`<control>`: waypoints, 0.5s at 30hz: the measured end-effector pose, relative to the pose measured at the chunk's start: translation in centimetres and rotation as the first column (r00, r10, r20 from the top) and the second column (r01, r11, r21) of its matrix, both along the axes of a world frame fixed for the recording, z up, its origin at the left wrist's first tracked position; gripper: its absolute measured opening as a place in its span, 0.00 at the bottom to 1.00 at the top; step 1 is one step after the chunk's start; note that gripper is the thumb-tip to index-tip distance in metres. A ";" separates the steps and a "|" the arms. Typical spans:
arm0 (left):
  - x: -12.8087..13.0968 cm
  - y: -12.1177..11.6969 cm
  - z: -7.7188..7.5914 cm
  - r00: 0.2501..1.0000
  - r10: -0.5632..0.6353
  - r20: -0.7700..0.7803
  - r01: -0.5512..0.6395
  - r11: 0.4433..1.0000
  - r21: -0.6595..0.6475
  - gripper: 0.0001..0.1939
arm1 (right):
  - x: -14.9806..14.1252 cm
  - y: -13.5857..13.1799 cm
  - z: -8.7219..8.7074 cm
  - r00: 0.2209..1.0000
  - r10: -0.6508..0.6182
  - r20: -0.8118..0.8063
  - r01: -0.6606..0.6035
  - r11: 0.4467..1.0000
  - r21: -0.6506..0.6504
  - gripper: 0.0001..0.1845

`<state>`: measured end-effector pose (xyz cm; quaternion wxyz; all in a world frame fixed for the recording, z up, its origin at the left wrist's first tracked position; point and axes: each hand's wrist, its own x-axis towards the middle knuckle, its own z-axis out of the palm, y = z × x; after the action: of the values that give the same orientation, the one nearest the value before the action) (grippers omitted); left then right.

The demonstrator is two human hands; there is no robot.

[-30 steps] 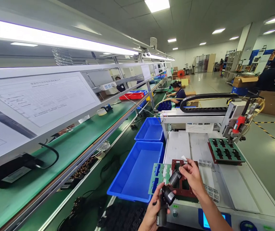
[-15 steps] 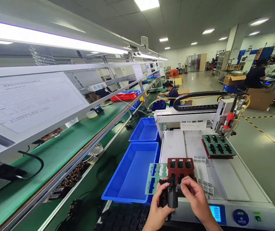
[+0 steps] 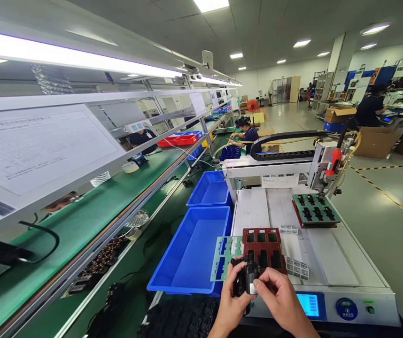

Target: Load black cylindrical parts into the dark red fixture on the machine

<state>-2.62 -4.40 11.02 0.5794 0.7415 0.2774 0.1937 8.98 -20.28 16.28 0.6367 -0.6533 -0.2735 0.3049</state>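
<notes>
A small black motor-like part [image 3: 244, 278] is held low in the view by my left hand [image 3: 230, 301], whose fingers wrap round it. My right hand [image 3: 277, 295] pinches a small white label against the part's side. Just beyond them lies a dark red fixture tray [image 3: 264, 248] with rectangular pockets, partly resting on a green slotted plate [image 3: 224, 256]. Both sit on the white bed of a benchtop machine [image 3: 328, 263].
Two blue bins [image 3: 191, 253] stand left of the machine. A second green fixture [image 3: 313, 210] sits under the machine's red-tipped head [image 3: 331, 164]. Strips of white labels [image 3: 296, 267] lie on the bed. A green conveyor [image 3: 92, 216] runs along the left. Other people work farther off.
My hands came together: the right hand dropped from above the red tray onto the black part, and the left hand raised the part slightly. The view shifted a little to the right.
</notes>
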 end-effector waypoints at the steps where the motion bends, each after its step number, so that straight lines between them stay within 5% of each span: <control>1: 0.1 -0.2 0.2 1.000 0.007 0.006 -0.007 1.000 -0.014 0.33 | 0.0 -0.1 0.0 1.000 -0.012 0.027 0.012 1.000 -0.008 0.25; 7: 0.3 -1.0 1.2 0.998 0.038 0.043 -0.034 0.996 -0.081 0.32 | -0.6 -0.3 -0.2 0.953 -0.074 0.293 0.092 0.994 -0.051 0.20; 11: 0.2 -1.1 1.3 0.997 0.006 0.081 0.002 0.996 -0.089 0.31 | -1.7 -0.3 -1.0 0.787 -0.176 0.592 0.203 0.979 0.020 0.12; 13: 0.1 -1.2 1.1 0.995 -0.010 0.100 0.021 0.994 -0.109 0.32 | -1.9 -0.5 -1.7 0.741 -0.252 0.623 0.268 0.961 0.070 0.05; 15: -0.1 -1.3 0.6 0.994 -0.021 0.109 0.038 0.987 -0.157 0.34 | -1.9 -0.8 -2.5 0.804 -0.325 0.499 0.335 0.939 0.071 0.14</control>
<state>-2.70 -5.75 11.64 0.6536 0.6855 0.2495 0.2015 7.07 -21.11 13.77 0.5797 -0.7538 -0.3091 0.0113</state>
